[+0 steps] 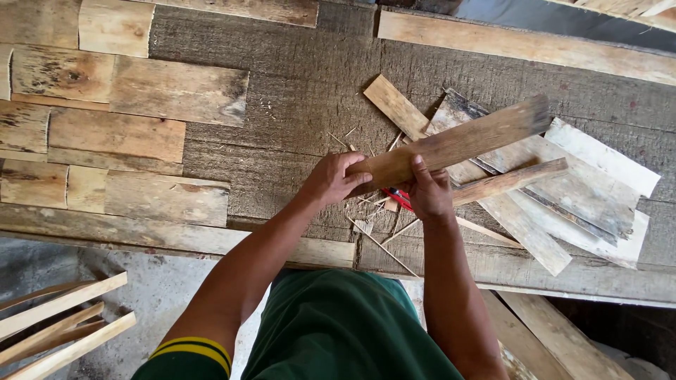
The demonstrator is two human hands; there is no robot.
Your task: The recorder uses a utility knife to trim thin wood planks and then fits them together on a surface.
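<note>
Both my hands grip the near end of a flat, weathered wooden slat (465, 139) that points up and to the right above the workbench. My left hand (332, 178) wraps the slat's end from the left. My right hand (428, 191) holds it from the right with the thumb pressed on its top face. Beneath my right hand a red object (398, 198) shows partly, and a thinner wooden stick (508, 181) juts out to the right; I cannot tell if my hand holds it.
A fan of flat wood pieces (563, 190) lies on the rough grey workbench (296, 77) at right. Cut boards (120, 134) are laid side by side at left. Splinters (377, 232) litter the bench edge. Loose slats (56, 324) lean at lower left.
</note>
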